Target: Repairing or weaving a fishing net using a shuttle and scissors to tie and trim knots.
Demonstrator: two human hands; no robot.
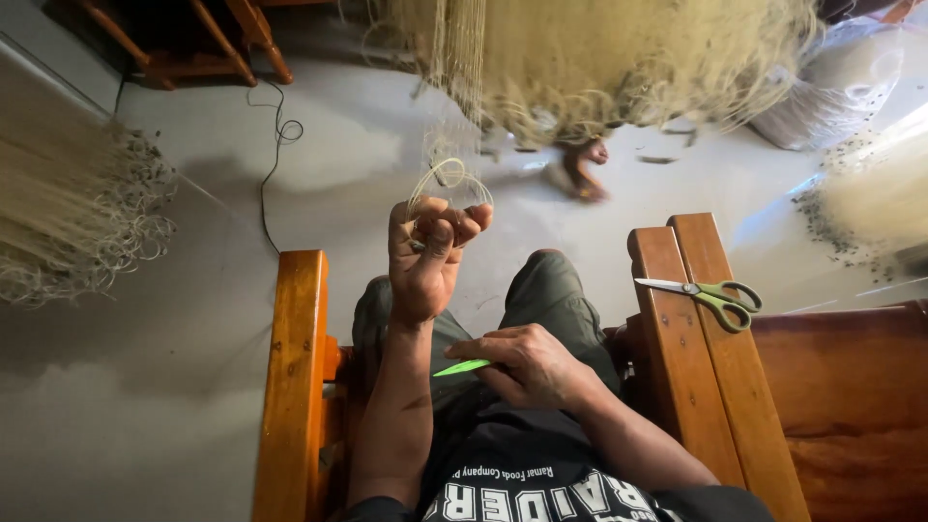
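Pale, thin monofilament fishing net (454,184) hangs from a bulky heap above and runs down to the left hand (430,256), raised over the knees; its fingers are curled together, pinching loops of mesh at the edge. It looks feather-light, limp and springy — slippery too, and likely to tangle; a firm pinch on a few strands near the edge seems the best hold. The right hand (527,365) rests on the lap, fingers closed around a small bright-green plastic netting needle (462,367); green-handled scissors (706,295) lie on the wooden armrest (677,387).
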